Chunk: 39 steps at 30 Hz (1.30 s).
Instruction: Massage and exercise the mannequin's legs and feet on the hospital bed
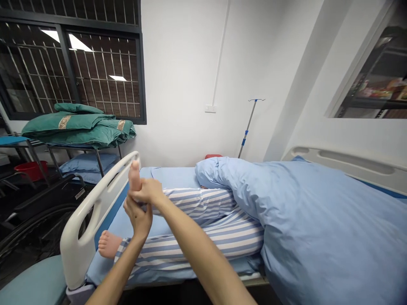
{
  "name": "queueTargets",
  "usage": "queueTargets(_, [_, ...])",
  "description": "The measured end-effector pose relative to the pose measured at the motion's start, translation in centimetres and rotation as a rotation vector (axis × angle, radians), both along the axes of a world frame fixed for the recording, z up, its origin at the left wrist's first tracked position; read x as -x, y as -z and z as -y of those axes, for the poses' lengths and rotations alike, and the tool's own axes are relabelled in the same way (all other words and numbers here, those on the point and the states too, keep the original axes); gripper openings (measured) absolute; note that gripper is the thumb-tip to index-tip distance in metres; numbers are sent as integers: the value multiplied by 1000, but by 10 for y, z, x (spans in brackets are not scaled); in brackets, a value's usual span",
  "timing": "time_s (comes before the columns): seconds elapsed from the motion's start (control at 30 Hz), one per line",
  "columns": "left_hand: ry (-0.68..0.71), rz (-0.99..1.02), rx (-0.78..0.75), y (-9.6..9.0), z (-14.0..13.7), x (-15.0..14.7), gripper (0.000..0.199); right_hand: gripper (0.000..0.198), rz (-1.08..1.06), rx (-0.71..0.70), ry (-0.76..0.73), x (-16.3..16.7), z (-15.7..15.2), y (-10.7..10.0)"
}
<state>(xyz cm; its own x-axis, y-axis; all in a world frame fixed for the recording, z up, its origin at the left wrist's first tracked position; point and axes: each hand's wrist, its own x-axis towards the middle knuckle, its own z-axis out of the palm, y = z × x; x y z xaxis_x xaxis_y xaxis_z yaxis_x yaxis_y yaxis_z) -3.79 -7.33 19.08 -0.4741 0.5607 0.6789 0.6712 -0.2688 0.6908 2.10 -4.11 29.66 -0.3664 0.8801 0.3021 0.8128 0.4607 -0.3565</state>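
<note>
Two legs in blue-and-white striped trousers (203, 243) lie along a bed, with smooth, manikin-like feet. The far foot (135, 176) is raised, toes up, near the footboard. My right hand (149, 191) wraps round it at the ankle from above. Below, my left hand (139, 217) is closed round the heel, its thumb near the right hand; the heel itself is hidden. The near foot (109, 244) rests on the mattress, toes toward the footboard, untouched. A light blue quilt (305, 212) covers the body from about the thighs up.
A white footboard (74, 231) stands left of the feet, with a wheelchair (38, 220) and a teal stool seat (34, 284) beyond it. Folded green bedding (79, 129) lies on a rack under the window. An IV pole (246, 129) rises behind the bed.
</note>
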Motion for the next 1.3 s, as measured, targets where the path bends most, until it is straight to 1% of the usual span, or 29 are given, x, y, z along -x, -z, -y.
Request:
queueTargets(0.07, [33,-54,-89,-33,-9,-18,74,44,-104,-27,13,-21,-4,-32])
queueTargets(0.17, [61,-107,-180,-92,-19,-53,75,43,-294,-78,52,-61,-12,-81])
queueTargets(0.27, [99,-168,-253,-149,-24,-98,71,44,-520,-155,78,-113,-14,-128])
queueTargets(0.33, [140,-232,-317,-180,-24,-130,69,43,-662,-216,85,-147,-10,-155])
queueTargets(0.4, [163,-265,-361,-203,-21,-157,67,40,-751,-256,72,-176,-2,-175])
queueTargets(0.43, [175,-277,-370,-210,-19,-167,66,38,-775,-263,67,-187,1,-181])
queueTargets(0.5, [192,-289,-379,-217,-16,-177,64,35,-798,-266,58,-197,6,-188])
queueTargets(0.57, [202,-298,-384,-214,-16,-173,64,34,-798,-268,43,-195,6,-186])
queueTargets(0.63, [206,-313,-378,-205,-20,-157,64,36,-777,-267,27,-182,0,-178])
queueTargets(0.7, [199,-319,-359,-189,-26,-135,67,39,-731,-251,23,-162,-9,-165])
queueTargets(0.77, [177,-307,-329,-168,-32,-109,72,41,-659,-222,32,-137,-17,-148])
queueTargets(0.87, [139,-255,-268,-127,-33,-71,76,42,-499,-155,29,-95,-25,-114])
queueTargets(0.93, [125,-223,-219,-94,-29,-46,77,41,-369,-114,9,-67,-25,-86])
queueTargets(1.0, [100,-172,-160,-57,-22,-24,77,41,-247,-71,-3,-40,-22,-53])
queueTargets(1.07, [71,-97,-57,-18,-12,-4,75,40,-134,-18,-24,-14,-17,-17])
queueTargets(1.13, [42,-22,50,21,-2,13,71,43,-37,-1,-39,9,-11,21])
queueTargets(1.17, [33,1,109,40,2,20,67,45,-7,-9,-48,19,-8,40])
queueTargets(1.23, [-7,10,197,74,8,33,49,49,30,20,-83,35,-3,76])
queueTargets(1.3, [-25,-6,266,102,13,43,32,51,50,47,-96,47,1,109])
